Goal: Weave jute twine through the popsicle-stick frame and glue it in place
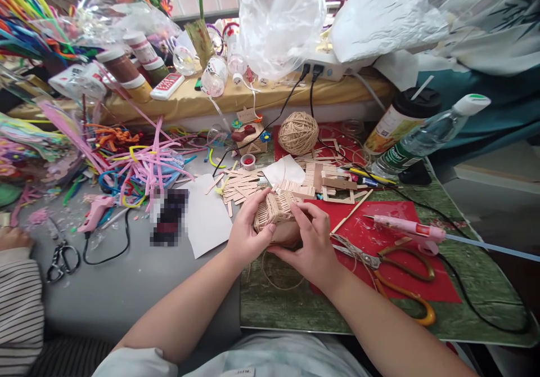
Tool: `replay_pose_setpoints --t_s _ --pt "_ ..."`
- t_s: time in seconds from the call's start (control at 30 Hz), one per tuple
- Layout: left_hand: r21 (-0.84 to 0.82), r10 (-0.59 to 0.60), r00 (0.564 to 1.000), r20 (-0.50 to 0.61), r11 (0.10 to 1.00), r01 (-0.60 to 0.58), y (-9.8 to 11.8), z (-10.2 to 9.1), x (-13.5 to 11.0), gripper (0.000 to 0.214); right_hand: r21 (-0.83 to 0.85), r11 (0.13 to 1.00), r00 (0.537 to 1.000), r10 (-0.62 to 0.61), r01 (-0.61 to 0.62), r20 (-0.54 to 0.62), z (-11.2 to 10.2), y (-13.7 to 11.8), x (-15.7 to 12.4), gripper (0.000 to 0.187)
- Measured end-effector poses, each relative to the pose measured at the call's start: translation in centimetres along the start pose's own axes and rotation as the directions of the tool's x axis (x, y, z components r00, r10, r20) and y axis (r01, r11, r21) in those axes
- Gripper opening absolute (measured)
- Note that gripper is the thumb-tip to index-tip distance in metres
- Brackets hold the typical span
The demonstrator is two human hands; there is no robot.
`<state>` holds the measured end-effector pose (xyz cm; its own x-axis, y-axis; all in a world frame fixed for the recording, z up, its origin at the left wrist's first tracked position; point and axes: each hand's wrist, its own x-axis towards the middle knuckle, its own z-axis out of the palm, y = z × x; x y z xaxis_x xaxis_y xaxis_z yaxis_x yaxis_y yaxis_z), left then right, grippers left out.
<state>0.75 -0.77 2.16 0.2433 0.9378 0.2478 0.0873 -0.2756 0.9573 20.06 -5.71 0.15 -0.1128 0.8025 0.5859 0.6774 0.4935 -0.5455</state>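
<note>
Between both hands is a small house-shaped craft model (276,211), made of wooden sticks with twine wrapped over its top. My left hand (252,228) grips its left side, the thumb lying along the front. From the right, my right hand (314,233) holds it with fingers on the top edge and thumb underneath. A loose strand of twine (280,287) curls on the green mat below. Popsicle sticks (240,185) lie in a pile just beyond the model, near a ball of twine (298,133).
Orange-handled scissors (392,264) and a pink glue gun (409,228) with its cord rest on red sheets at right. A water bottle (426,135) and a lidded cup (400,118) stand behind. White paper (208,214) and pipe cleaners (143,174) lie left. A co-worker's striped sleeve (21,292) shows far left.
</note>
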Motion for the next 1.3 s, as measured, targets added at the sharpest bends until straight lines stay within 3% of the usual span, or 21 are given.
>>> replay_pose_setpoints --t_s 0.2,0.4,0.53,0.73,0.83,0.97,1.1,1.3 --pt "0.242 0.199 0.976 0.083 0.946 -0.214 0.2 0.0 0.0 0.075 -0.049 0.999 0.999 -0.007 0.005 -0.054 0.3 -0.1 -0.1 0.107" --pt "0.271 0.153 0.987 0.041 0.949 -0.159 0.4 0.1 -0.1 0.061 0.002 1.0 1.0 -0.009 0.009 -0.021 0.2 0.1 -0.1 0.112" --pt "0.295 0.198 0.979 0.038 0.934 -0.201 0.1 -0.2 0.0 0.064 0.075 0.997 1.0 -0.002 0.003 -0.007 -0.1 0.0 -0.2 0.108" --pt "0.273 0.312 0.95 0.02 0.912 -0.305 -0.8 -0.2 -0.3 0.087 0.053 0.994 0.992 -0.091 0.096 -0.086 -1.2 -0.1 0.3 0.088" --pt "0.334 0.346 0.938 0.03 0.881 -0.335 -0.7 -0.2 -0.4 0.087 0.054 0.978 0.978 -0.195 0.2 -0.078 -1.5 0.0 0.5 0.076" --pt "0.426 0.423 0.905 0.045 0.811 -0.401 -0.2 -0.4 0.0 0.086 0.102 0.969 0.975 -0.22 0.223 -0.044 -1.5 0.0 0.7 0.066" --pt "0.494 0.473 0.876 0.09 0.743 -0.452 0.0 -0.7 0.3 0.089 0.248 0.957 0.989 -0.143 0.15 -0.043 -1.7 -0.1 1.0 0.056" --pt "0.569 0.584 0.785 0.205 0.582 -0.581 0.1 -0.8 0.5 0.092 0.413 0.909 0.996 0.08 -0.057 -0.039 -1.9 0.2 1.5 0.02"
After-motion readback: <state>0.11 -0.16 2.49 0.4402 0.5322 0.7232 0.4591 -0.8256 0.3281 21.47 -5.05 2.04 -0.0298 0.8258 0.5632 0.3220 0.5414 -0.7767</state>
